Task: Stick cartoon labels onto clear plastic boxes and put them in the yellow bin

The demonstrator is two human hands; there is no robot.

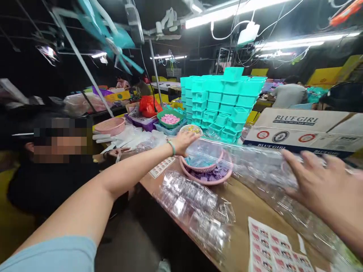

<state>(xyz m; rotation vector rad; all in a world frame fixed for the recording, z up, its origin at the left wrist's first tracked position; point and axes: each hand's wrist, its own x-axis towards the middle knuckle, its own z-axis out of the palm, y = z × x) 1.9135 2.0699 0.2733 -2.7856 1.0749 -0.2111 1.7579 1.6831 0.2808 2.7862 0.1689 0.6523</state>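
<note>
I see clear plastic packaging (252, 160) stretching from three to four o'clock over the counter (241, 204); my left grip (183, 143) is at its nine-o'clock end, pinching or not I can't tell; my right grip (320, 181) has fingers spread

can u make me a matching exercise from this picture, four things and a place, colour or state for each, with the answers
Things
1. left hand
2. clear plastic row
3. bins
4. purple pieces

Descriptions
A. teal, piled in tall stacks
B. lying in a pink basket
C. has a green band at the wrist
D. see-through, stretching toward the right hand

Pairs: 1-C, 2-D, 3-A, 4-B
</note>
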